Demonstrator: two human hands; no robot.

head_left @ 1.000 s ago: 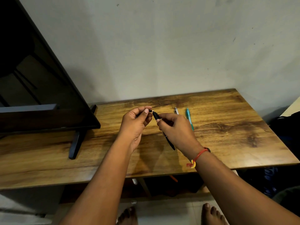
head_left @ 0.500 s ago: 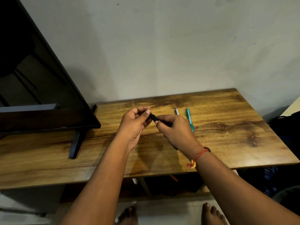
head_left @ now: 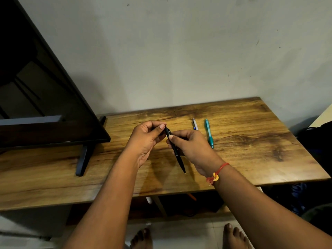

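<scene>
Above the middle of the wooden table (head_left: 251,153), with left hand (head_left: 145,141) pinching the top end and right hand (head_left: 194,148) pinching the barrel of the black pen (head_left: 178,157): steady the barrel, turn the top gently, straight in line.

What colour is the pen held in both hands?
Black. The pen shows best in the head view, the only view there is.

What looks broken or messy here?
Nothing stands out. The slim black pen looks whole; the left hand pinches its top end and the right hand grips its barrel. The white pen and teal pen lie side by side on the brown wooden table.
</scene>
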